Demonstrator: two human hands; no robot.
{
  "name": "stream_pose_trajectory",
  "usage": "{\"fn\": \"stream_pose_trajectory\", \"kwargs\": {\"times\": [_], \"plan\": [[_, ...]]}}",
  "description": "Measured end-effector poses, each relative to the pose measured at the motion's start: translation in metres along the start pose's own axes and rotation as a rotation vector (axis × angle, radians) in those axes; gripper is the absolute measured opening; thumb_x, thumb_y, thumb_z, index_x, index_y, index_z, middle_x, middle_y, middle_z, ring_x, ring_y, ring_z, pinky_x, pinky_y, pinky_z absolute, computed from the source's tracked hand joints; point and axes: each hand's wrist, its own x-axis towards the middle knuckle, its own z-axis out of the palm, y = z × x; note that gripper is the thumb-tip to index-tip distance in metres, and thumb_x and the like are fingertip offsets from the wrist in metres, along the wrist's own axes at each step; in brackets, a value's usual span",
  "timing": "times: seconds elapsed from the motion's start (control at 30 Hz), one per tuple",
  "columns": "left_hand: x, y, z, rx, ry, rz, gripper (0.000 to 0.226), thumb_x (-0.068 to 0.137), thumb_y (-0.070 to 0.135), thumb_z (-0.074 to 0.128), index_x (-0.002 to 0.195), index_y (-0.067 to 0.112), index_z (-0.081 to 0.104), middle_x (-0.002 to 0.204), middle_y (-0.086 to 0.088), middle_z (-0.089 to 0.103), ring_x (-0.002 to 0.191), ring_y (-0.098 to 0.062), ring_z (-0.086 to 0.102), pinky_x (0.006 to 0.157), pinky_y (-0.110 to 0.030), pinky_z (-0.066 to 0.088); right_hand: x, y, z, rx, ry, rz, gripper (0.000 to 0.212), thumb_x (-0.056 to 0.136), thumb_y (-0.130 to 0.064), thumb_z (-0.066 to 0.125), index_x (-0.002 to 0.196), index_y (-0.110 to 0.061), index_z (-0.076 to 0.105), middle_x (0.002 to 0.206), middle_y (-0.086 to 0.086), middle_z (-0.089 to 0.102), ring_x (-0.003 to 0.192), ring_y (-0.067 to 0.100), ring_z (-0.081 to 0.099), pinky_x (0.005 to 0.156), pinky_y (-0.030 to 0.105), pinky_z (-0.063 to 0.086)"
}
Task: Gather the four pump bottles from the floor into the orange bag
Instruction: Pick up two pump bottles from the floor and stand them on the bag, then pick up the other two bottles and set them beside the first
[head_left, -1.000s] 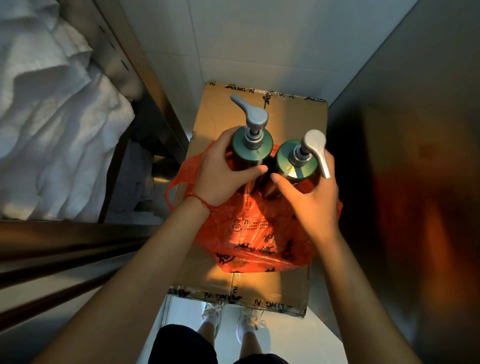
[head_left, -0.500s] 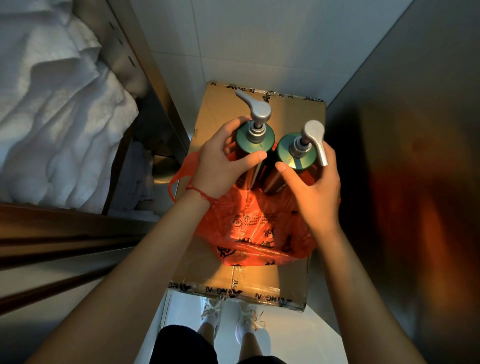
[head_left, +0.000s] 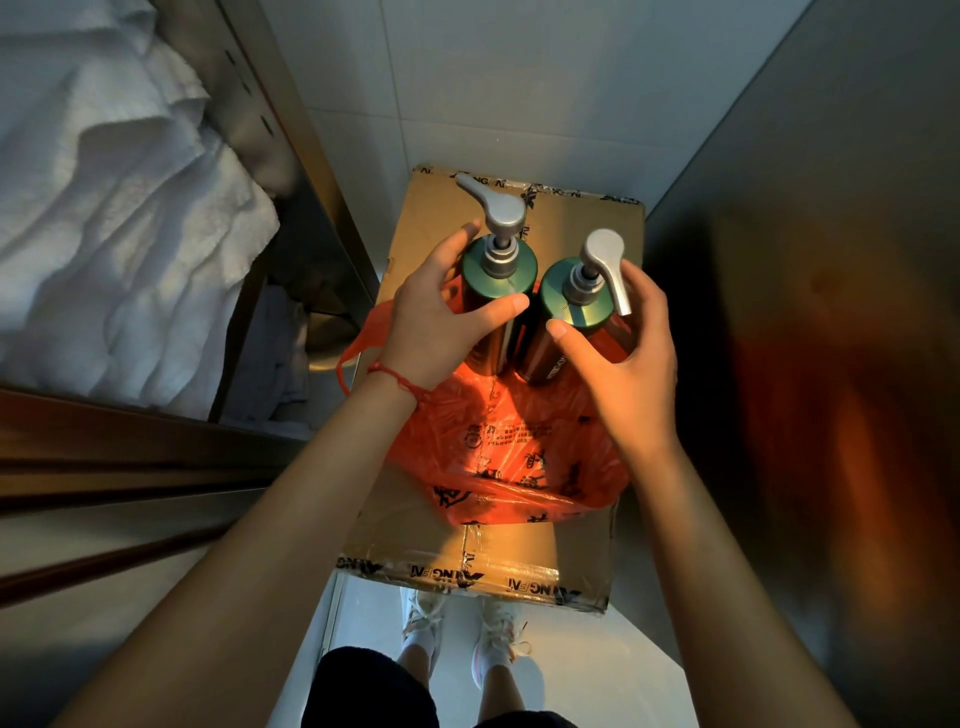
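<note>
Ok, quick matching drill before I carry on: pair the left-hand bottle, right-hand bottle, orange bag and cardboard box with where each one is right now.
Things:
1. left-hand bottle
2. right-hand bottle
3. orange bag
4. cardboard box

Places:
A. lying on the box top
B. on the floor, under the bag
C. gripped by the right hand
D. gripped by the left hand

Pairs: 1-D, 2-C, 3-A, 4-B

Steel wall (head_left: 831, 260) and shelf frame (head_left: 291, 156) hem the box (head_left: 415, 530).
</note>
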Motion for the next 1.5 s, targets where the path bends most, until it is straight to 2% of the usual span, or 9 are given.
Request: {"fn": "stream_pose_trajectory", "kwargs": {"times": [0.1, 0.5, 0.63, 0.77, 0.8, 0.97, 1.23, 1.37, 1.5], "plan": [[-0.001, 0.0, 0.0, 0.002, -0.002, -0.011, 0.08, 0.063, 0.028, 0.074, 0.134, 0.016, 0.039, 0.133, -0.007, 0.052, 0.121, -0.017, 0.05, 0.104, -0.043, 0.041, -0.001, -0.001, -0.001, -0.002, -0.013, 0.01, 0.075, 0.067, -0.036, 0.076, 0.132, -0.025, 0.041, 0.132, -0.003, 0.05, 0.12, 0.005, 0.049, 0.102, 0.032, 0.043], [-0.009, 0.0, -0.002, 0.075, 0.026, 0.028, 0.073, 0.072, 0.023, 0.074, 0.135, 0.018, 0.038, 0.134, -0.004, 0.05, 0.121, -0.011, 0.048, 0.102, -0.034, 0.043, -0.004, 0.002, -0.006, -0.037, -0.02, 0.02, 0.075, 0.067, -0.04, 0.075, 0.132, -0.028, 0.039, 0.132, -0.005, 0.05, 0.12, 0.006, 0.049, 0.102, 0.036, 0.043], [-0.024, 0.002, -0.002, 0.101, 0.075, 0.01, 0.07, 0.074, 0.022, 0.072, 0.135, 0.016, 0.037, 0.136, -0.004, 0.048, 0.123, -0.011, 0.045, 0.103, -0.032, 0.04, -0.011, 0.008, -0.01, -0.039, -0.01, 0.034, 0.072, 0.067, -0.044, 0.073, 0.13, -0.034, 0.039, 0.125, -0.017, 0.05, 0.119, 0.001, 0.048, 0.099, 0.018, 0.04], [-0.058, 0.004, 0.0, 0.218, 0.206, -0.016, 0.062, 0.078, 0.024, 0.069, 0.132, 0.014, 0.041, 0.136, -0.008, 0.047, 0.124, -0.016, 0.043, 0.105, -0.035, 0.037, -0.027, 0.01, -0.017, -0.055, -0.026, 0.066, 0.066, 0.071, -0.048, 0.068, 0.13, -0.036, 0.04, 0.129, -0.01, 0.052, 0.116, -0.004, 0.048, 0.091, 0.003, 0.037], [-0.068, 0.005, 0.0, 0.262, 0.227, 0.002, 0.059, 0.079, 0.025, 0.068, 0.131, 0.012, 0.043, 0.135, -0.01, 0.048, 0.124, -0.019, 0.043, 0.105, -0.04, 0.037, -0.033, 0.009, -0.02, -0.082, -0.032, 0.074, 0.064, 0.072, -0.05, 0.065, 0.13, -0.034, 0.041, 0.13, -0.008, 0.052, 0.117, -0.002, 0.049, 0.093, 0.006, 0.037], [-0.11, 0.021, 0.004, 0.485, 0.217, 0.133, 0.053, 0.084, 0.033, 0.053, 0.13, 0.009, 0.043, 0.136, -0.013, 0.046, 0.128, -0.023, 0.036, 0.107, -0.049, 0.03, -0.065, -0.007, -0.039, -0.358, -0.1, -0.029, 0.062, 0.082, -0.043, 0.059, 0.135, -0.017, 0.041, 0.141, 0.008, 0.045, 0.13, 0.021, 0.041, 0.106, 0.047, 0.036], [-0.151, 0.041, -0.014, 0.789, 0.053, 0.198, 0.062, 0.085, 0.047, 0.03, 0.134, 0.011, 0.038, 0.142, -0.012, 0.041, 0.135, -0.027, 0.029, 0.109, -0.046, 0.022, -0.118, -0.043, -0.07, -0.532, -0.093, -0.023, 0.063, 0.084, -0.037, 0.06, 0.138, -0.014, 0.037, 0.147, 0.009, 0.037, 0.135, 0.023, 0.033, 0.109, 0.044, 0.031], [-0.171, 0.053, -0.016, 0.838, -0.019, 0.291, 0.053, 0.084, 0.038, 0.045, 0.127, 0.008, 0.047, 0.134, -0.015, 0.05, 0.128, -0.03, 0.041, 0.107, -0.041, 0.021, -0.149, -0.059, -0.085, -0.641, -0.067, -0.01, 0.062, 0.085, -0.037, 0.059, 0.138, -0.013, 0.037, 0.147, 0.011, 0.037, 0.135, 0.026, 0.034, 0.108, 0.042, 0.029], [-0.196, 0.066, -0.017, 0.905, -0.085, 0.367, 0.053, 0.086, 0.039, 0.045, 0.131, 0.01, 0.044, 0.137, -0.013, 0.048, 0.13, -0.03, 0.039, 0.106, -0.043, 0.019, -0.189, -0.079, -0.098, -0.724, -0.036, -0.006, 0.059, 0.087, -0.033, 0.058, 0.137, -0.009, 0.038, 0.146, 0.014, 0.038, 0.134, 0.029, 0.036, 0.106, 0.045, 0.032]]}}
